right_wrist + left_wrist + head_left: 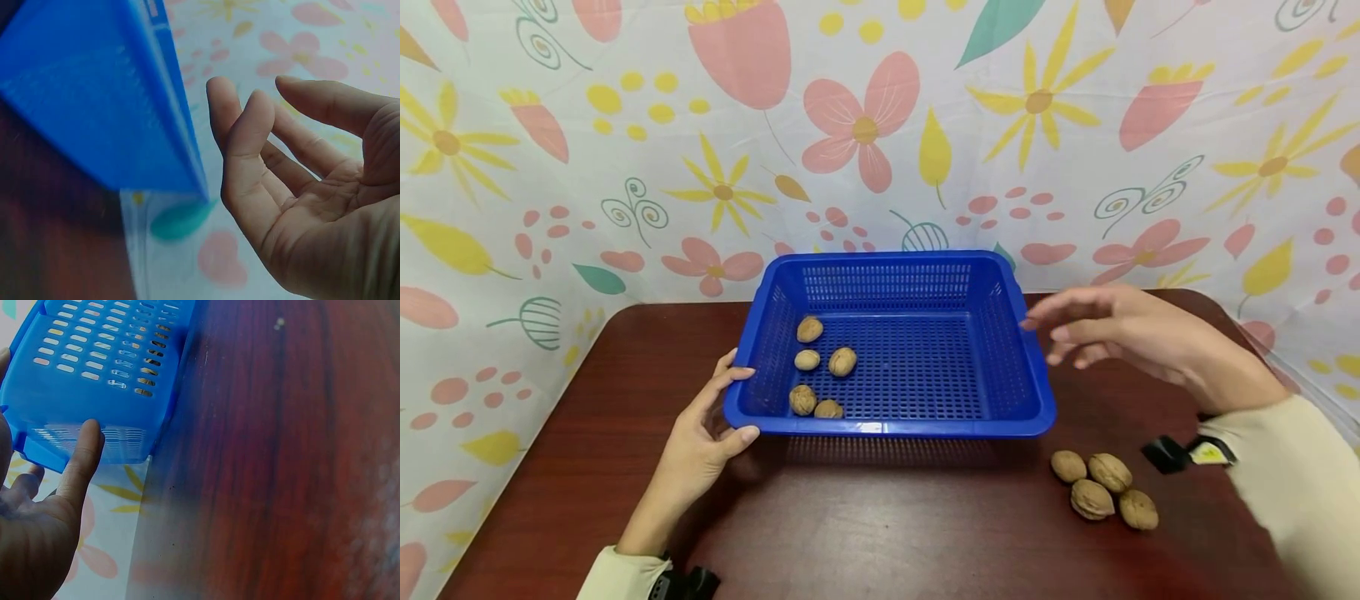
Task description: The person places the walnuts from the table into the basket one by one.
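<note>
L hand (703,442) steadies blue basket (895,427) corner w/ straight fingers; R hand (1120,333) empty, relaxed, near rim. Four walnuts (1103,489) on table (880,517) just R of basket.

1 blue basket (925,275), 5 walnuts inside (818,371), 4 walnuts on table (1103,487).

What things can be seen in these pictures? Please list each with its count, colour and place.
basket: 1, blue, middle of the table.
walnuts in basket: 5, tan, left part of the basket floor.
walnuts on table: 4, tan, near the basket's front right corner.
table: 1, dark red-brown, under everything.
backdrop cloth: 1, white with flowers, behind the table.
left hand: 1, fingers on the basket's front left corner.
right hand: 1, open, in the air at the basket's right rim.
</note>
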Action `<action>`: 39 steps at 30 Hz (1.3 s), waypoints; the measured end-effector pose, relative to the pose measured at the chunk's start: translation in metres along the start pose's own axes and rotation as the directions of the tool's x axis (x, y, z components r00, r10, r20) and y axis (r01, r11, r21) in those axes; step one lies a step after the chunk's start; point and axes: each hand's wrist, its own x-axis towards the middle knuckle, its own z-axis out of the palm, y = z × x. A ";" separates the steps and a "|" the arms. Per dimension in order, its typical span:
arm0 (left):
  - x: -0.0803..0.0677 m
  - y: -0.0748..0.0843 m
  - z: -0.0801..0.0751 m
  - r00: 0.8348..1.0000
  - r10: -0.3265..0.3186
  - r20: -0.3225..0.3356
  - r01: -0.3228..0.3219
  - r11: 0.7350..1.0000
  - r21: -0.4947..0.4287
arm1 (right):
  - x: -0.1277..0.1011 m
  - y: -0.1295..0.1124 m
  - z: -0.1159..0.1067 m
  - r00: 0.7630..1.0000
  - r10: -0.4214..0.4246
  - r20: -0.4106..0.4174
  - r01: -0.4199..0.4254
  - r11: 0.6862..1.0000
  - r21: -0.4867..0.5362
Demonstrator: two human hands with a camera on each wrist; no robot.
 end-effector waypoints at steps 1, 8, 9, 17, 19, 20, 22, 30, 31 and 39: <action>0.000 0.000 0.000 1.000 0.002 0.001 -0.002 1.000 -0.003 | -0.010 0.007 -0.004 1.000 -0.012 -0.004 0.012 1.000 0.011; 0.001 -0.001 0.000 1.000 0.014 -0.001 -0.014 1.000 -0.012 | -0.065 0.059 -0.015 0.999 -0.038 0.034 0.036 0.998 0.059; 0.001 -0.002 0.000 1.000 0.014 0.002 -0.014 1.000 -0.012 | -0.071 0.066 -0.015 0.999 -0.024 0.044 0.022 0.999 0.046; 0.000 -0.001 -0.002 1.000 -0.004 0.007 0.003 1.000 0.002 | -0.092 0.114 -0.010 0.991 0.047 0.123 -0.056 0.996 0.075; 0.000 -0.001 -0.001 1.000 0.000 0.006 0.000 1.000 -0.003 | -0.092 0.124 -0.008 0.988 0.022 0.153 -0.041 0.992 0.122; 0.001 -0.001 -0.001 1.000 0.002 0.005 -0.002 1.000 -0.006 | -0.093 0.128 -0.007 0.986 0.013 0.167 -0.037 0.989 0.146; 0.001 -0.001 -0.001 1.000 0.007 0.002 -0.007 1.000 -0.013 | -0.094 0.135 -0.005 0.984 0.004 0.180 -0.038 0.982 0.186; 0.000 0.000 0.000 1.000 0.007 -0.004 -0.007 1.000 -0.018 | -0.093 0.143 -0.001 0.983 -0.024 0.180 -0.008 0.984 0.178; 0.000 0.001 0.000 1.000 0.001 -0.003 -0.001 1.000 -0.014 | -0.093 0.143 -0.001 0.981 -0.034 0.188 0.000 0.984 0.178; 0.002 0.000 0.000 1.000 -0.006 -0.001 0.006 1.000 0.001 | -0.087 0.145 -0.002 0.961 -0.122 0.249 0.075 0.979 0.189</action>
